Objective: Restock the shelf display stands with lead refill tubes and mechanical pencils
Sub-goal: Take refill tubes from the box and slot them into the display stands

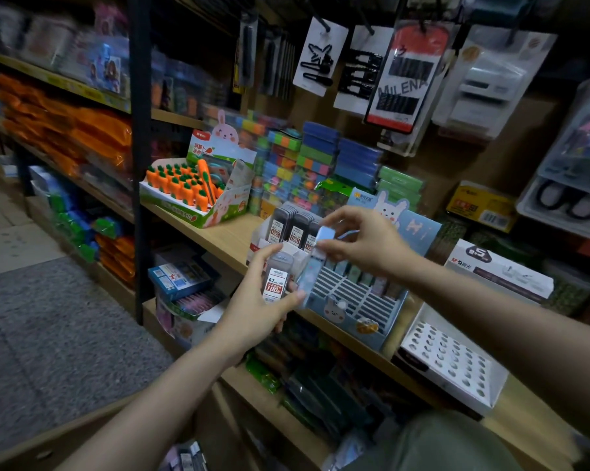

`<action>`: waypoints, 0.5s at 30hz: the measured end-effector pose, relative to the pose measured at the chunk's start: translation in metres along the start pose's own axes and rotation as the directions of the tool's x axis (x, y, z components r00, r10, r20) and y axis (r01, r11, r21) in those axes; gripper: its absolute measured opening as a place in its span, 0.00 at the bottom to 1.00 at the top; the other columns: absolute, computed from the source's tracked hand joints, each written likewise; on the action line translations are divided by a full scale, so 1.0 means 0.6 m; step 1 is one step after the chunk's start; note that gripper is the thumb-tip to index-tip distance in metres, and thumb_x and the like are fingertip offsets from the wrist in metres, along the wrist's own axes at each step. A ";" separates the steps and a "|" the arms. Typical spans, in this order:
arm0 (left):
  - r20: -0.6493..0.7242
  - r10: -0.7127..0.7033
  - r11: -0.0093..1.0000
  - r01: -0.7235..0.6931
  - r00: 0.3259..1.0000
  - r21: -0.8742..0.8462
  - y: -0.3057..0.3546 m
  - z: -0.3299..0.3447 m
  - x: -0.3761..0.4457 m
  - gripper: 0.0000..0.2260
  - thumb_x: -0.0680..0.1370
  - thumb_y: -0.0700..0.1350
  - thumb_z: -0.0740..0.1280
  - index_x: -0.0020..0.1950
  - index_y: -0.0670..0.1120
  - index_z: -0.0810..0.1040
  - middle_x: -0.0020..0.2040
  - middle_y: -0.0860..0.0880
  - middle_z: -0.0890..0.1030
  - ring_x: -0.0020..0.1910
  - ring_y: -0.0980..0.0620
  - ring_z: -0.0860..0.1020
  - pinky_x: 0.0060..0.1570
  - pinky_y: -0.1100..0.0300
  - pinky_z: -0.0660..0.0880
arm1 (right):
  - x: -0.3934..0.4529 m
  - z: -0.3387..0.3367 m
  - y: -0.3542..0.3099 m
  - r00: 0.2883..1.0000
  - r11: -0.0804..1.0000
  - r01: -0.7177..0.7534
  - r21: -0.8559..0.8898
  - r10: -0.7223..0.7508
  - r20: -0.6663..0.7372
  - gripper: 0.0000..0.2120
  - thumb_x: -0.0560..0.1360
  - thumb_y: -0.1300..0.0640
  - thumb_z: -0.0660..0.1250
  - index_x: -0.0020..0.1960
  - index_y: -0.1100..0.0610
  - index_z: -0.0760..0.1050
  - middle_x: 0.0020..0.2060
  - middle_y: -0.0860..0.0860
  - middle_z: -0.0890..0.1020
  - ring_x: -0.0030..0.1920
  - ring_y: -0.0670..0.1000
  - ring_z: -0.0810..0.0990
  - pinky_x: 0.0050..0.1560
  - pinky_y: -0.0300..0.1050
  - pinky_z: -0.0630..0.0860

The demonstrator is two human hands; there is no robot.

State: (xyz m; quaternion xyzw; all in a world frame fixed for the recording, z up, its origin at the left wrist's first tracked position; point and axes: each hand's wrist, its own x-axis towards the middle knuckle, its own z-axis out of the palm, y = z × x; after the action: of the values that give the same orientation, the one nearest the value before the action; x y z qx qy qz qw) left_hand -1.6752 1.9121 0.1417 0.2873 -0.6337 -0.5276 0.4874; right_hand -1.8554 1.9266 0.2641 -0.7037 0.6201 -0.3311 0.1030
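Both: left hand (256, 311) grips lead tube (275, 277); right hand (361, 243) seemingly pinches one.

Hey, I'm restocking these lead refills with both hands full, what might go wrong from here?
Two likely risks. The left hand holds a grey lead refill tube plus a pale blue one beside it, so one may slip from that grip. The right hand pinches a light blue tube over the white stand; it looks like it belongs in the blue bunny stand, so it could be misplaced.

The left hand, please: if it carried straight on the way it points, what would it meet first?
Probably the white display stand with lead refill tubes, just beyond the left hand and its gripped tube; depth is unclear.
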 end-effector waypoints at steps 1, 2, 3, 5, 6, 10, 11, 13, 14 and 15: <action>0.007 -0.015 1.000 0.015 1.000 0.015 -0.005 -0.004 0.001 0.30 0.76 0.45 0.70 0.66 0.71 0.59 0.44 0.46 0.81 0.29 0.51 0.78 0.29 0.56 0.76 | 0.009 -0.015 0.007 0.998 0.998 0.005 -0.062 -0.010 -0.069 0.13 0.69 0.54 0.77 0.51 0.52 0.79 0.43 0.51 0.83 0.42 0.49 0.84 0.47 0.49 0.83; 0.011 -0.045 0.999 0.044 0.999 0.032 -0.010 -0.008 0.003 0.31 0.78 0.44 0.68 0.68 0.71 0.56 0.45 0.45 0.81 0.31 0.50 0.79 0.31 0.54 0.78 | 0.016 -0.031 0.015 0.991 0.992 0.011 -0.125 -0.028 -0.130 0.12 0.70 0.54 0.77 0.51 0.52 0.79 0.43 0.49 0.83 0.41 0.47 0.84 0.47 0.49 0.82; 0.016 -0.083 0.996 0.082 0.996 0.038 -0.015 -0.011 0.005 0.33 0.79 0.42 0.66 0.69 0.71 0.52 0.46 0.43 0.80 0.32 0.50 0.79 0.34 0.52 0.79 | 0.022 -0.044 0.022 0.984 0.984 0.015 -0.180 -0.046 -0.172 0.12 0.70 0.54 0.77 0.51 0.53 0.79 0.42 0.49 0.82 0.40 0.47 0.83 0.46 0.49 0.82; 0.026 -0.149 0.989 0.150 0.988 -0.008 -0.026 -0.011 0.007 0.37 0.79 0.34 0.62 0.69 0.70 0.48 0.50 0.44 0.78 0.34 0.52 0.79 0.38 0.53 0.79 | 0.030 -0.057 0.040 0.975 0.965 0.014 -0.261 -0.070 -0.209 0.13 0.71 0.54 0.77 0.52 0.54 0.78 0.42 0.49 0.81 0.39 0.47 0.83 0.45 0.48 0.82; 0.029 -0.164 0.986 0.165 0.986 -0.038 -0.030 -0.009 0.008 0.38 0.79 0.31 0.61 0.69 0.69 0.48 0.52 0.44 0.77 0.35 0.52 0.78 0.38 0.55 0.79 | 0.033 -0.057 0.048 0.973 0.958 0.015 -0.288 -0.080 -0.215 0.12 0.71 0.54 0.76 0.52 0.54 0.78 0.43 0.50 0.81 0.39 0.47 0.82 0.45 0.49 0.82; 0.040 -0.167 0.985 0.169 0.985 -0.042 -0.037 -0.004 0.010 0.30 0.80 0.30 0.59 0.69 0.59 0.52 0.52 0.46 0.78 0.38 0.55 0.78 0.41 0.59 0.79 | 0.050 -0.030 0.070 0.969 0.924 0.092 -0.372 -0.169 -0.179 0.11 0.73 0.57 0.74 0.53 0.58 0.77 0.46 0.50 0.78 0.41 0.52 0.81 0.47 0.52 0.78; 0.037 -0.171 0.984 0.173 0.985 -0.043 -0.038 -0.005 0.010 0.27 0.80 0.31 0.58 0.68 0.56 0.54 0.51 0.46 0.78 0.38 0.56 0.78 0.42 0.60 0.78 | 0.054 -0.022 0.074 0.969 0.916 0.106 -0.387 -0.182 -0.165 0.11 0.73 0.58 0.74 0.52 0.58 0.76 0.47 0.52 0.78 0.41 0.53 0.80 0.47 0.52 0.78; 0.022 -0.184 0.981 0.185 0.983 -0.054 -0.039 -0.007 0.011 0.21 0.80 0.32 0.58 0.67 0.51 0.58 0.51 0.46 0.80 0.39 0.56 0.79 0.42 0.62 0.78 | 0.061 -0.010 0.083 0.969 0.900 0.117 -0.419 -0.195 -0.149 0.12 0.72 0.59 0.74 0.53 0.59 0.76 0.49 0.55 0.79 0.43 0.55 0.80 0.48 0.53 0.77; 0.018 -0.188 0.980 0.189 0.982 -0.063 -0.039 -0.009 0.012 0.20 0.80 0.31 0.59 0.67 0.49 0.60 0.51 0.45 0.80 0.39 0.56 0.79 0.43 0.61 0.78 | 0.065 -0.005 0.087 0.969 0.895 0.118 -0.431 -0.198 -0.146 0.12 0.72 0.59 0.74 0.53 0.59 0.76 0.49 0.56 0.80 0.44 0.56 0.80 0.49 0.54 0.77; 0.018 -0.190 0.979 0.191 0.982 -0.074 -0.039 -0.010 0.011 0.19 0.80 0.31 0.59 0.66 0.47 0.61 0.51 0.44 0.80 0.40 0.55 0.79 0.43 0.60 0.78 | 0.069 -0.002 0.091 0.970 0.893 0.114 -0.435 -0.195 -0.146 0.12 0.73 0.59 0.74 0.53 0.59 0.76 0.50 0.57 0.80 0.46 0.56 0.80 0.50 0.53 0.76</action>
State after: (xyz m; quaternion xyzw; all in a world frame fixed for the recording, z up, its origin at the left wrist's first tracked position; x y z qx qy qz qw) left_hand -1.6759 1.8973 0.1212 0.3252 -0.5856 -0.5969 0.4416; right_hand -1.8994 1.8767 0.2488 -0.7225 0.6257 -0.2598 -0.1374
